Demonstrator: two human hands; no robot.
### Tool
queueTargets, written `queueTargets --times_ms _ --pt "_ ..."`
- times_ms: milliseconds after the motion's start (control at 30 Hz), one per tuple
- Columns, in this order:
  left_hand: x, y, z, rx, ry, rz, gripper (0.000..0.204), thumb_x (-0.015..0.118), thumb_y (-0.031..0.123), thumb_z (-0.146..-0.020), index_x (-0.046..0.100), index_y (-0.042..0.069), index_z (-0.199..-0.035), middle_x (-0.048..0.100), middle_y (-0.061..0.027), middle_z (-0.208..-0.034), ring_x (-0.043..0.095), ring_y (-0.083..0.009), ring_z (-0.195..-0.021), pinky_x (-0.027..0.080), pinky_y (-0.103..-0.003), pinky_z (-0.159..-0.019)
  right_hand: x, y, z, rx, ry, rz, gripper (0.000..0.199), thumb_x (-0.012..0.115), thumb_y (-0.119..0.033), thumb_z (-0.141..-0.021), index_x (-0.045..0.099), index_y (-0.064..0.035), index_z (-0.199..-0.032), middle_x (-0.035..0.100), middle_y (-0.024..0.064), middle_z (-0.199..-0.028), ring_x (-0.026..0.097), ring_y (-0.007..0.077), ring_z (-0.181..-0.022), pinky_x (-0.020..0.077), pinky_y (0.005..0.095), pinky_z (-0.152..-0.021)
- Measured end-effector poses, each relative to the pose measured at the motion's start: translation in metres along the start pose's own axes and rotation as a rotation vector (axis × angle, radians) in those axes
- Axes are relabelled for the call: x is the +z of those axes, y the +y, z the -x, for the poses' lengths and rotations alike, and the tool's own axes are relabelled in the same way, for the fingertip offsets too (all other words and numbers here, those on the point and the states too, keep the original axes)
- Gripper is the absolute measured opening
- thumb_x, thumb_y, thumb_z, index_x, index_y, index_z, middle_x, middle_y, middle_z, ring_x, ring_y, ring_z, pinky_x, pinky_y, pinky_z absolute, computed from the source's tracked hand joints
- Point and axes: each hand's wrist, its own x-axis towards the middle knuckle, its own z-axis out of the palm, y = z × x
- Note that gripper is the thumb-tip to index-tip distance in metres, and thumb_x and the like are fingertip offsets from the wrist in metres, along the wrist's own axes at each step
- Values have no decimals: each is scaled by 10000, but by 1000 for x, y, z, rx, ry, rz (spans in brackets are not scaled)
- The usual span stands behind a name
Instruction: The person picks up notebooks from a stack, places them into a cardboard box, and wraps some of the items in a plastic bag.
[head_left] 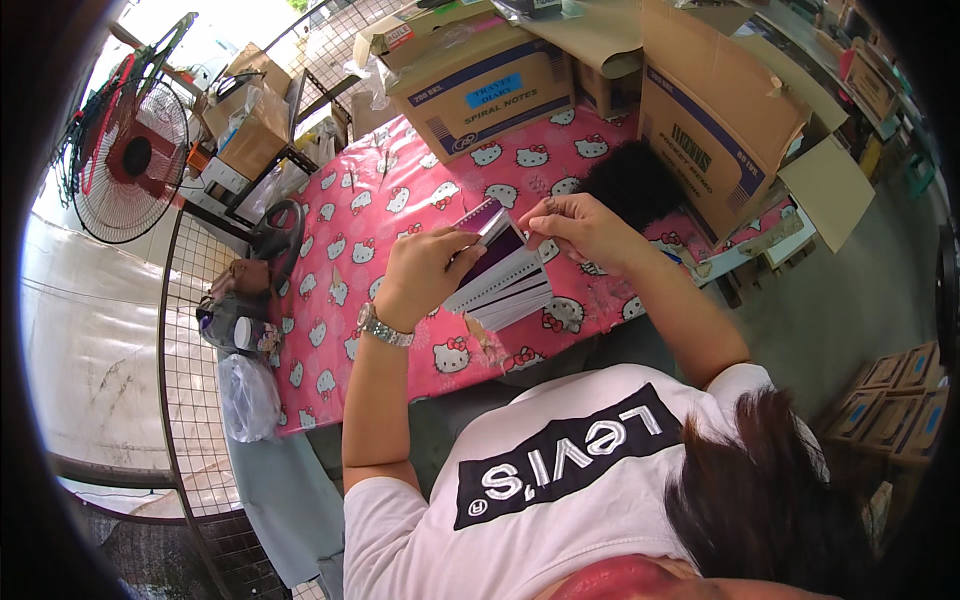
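Observation:
Over the near part of the table, my left hand [428, 268] grips a small notebook with a purple cover [482, 216], thumb on top and fingers along its far side. A shiny, clear-looking strip runs across the cover. Below it, white pages with rows of dark punched holes [510, 298] fan out toward me. On the other side, my right hand [580, 232] has its fingertips pinched together at the notebook's right corner. Whatever lies between those fingertips is too small to make out. A metal watch [384, 326] is on my left wrist.
A pink patterned cloth [340, 215] covers the table. Cardboard boxes [490, 95] and a tall open carton [700, 130] stand at the back, with a black furry-looking thing [632, 185] before the carton. At left are a fan [135, 157], a jar [254, 334] and a plastic bag [248, 398].

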Motion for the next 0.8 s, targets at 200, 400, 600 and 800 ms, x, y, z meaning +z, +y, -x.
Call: queueTargets --times_ms 200,400,600,800 --pt "5 0 6 -87 111 -53 131 674 170 -855 689 49 -904 660 -130 -716 654 -224 -577 497 -322 -542 10 -1 -10 68 -44 -243 299 549 -224 -955 637 42 -1057 689 128 -820 402 34 -425 315 175 -398" --pt "35 0 14 -78 414 -10 100 667 150 -848 667 53 -872 655 -104 -719 640 -218 -598 485 -313 -548 14 -18 -27 192 -46 -191 403 595 -320 -937 636 74 -1009 676 138 -761 383 49 -389 288 201 -362" --pt "46 -25 38 -338 576 865 223 642 149 -910 652 1 -1076 666 -47 -976 616 -105 -855 490 -281 -736 18 -14 -39 26 -60 344 240 664 -249 -894 648 -10 -875 639 36 -750 452 30 -505 342 191 -444" --pt "22 -13 43 -414 815 1217 439 533 66 -938 451 -3 -1364 568 -62 -1157 544 -90 -1017 423 -235 -914 30 -25 -26 -163 24 168 216 724 -38 -809 641 -35 -1008 632 -19 -809 537 40 -693 443 238 -604"
